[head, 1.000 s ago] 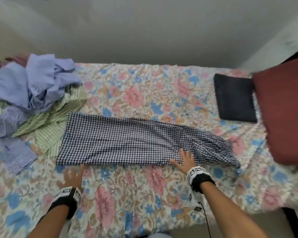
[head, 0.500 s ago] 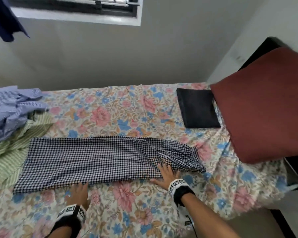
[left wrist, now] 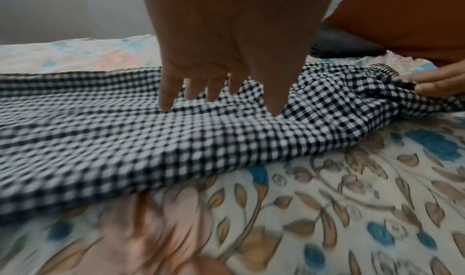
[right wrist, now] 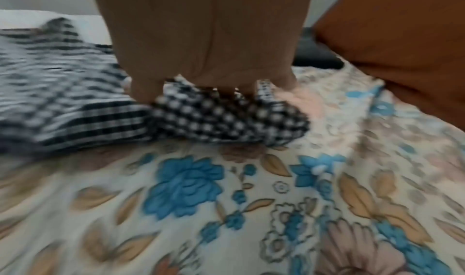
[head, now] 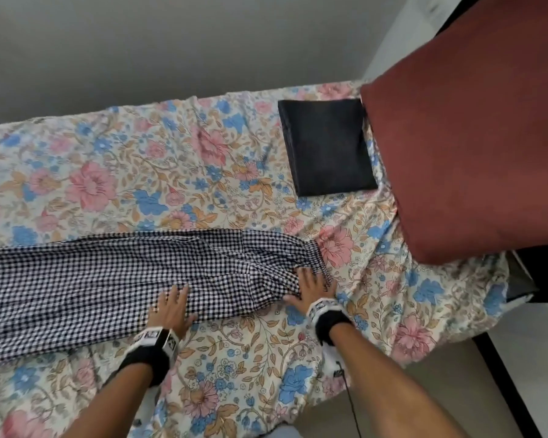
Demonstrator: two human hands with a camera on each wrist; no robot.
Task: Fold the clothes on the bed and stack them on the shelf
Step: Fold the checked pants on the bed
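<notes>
One checked garment (head: 108,279) is spread on the floral sheet (head: 234,374).
It is pressed by the flat-fingered left hand (head: 171,308); its bunched end is gripped by the right hand (head: 314,284).

matt checked cloth garment (head: 108,279), floral cotton bedsheet (head: 140,172)

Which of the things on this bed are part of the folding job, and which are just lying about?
Part of the job: checked garment, left hand resting flat on it, right hand gripping its end, folded dark cloth.

Lying about: red pillow, floral bedsheet.
</notes>
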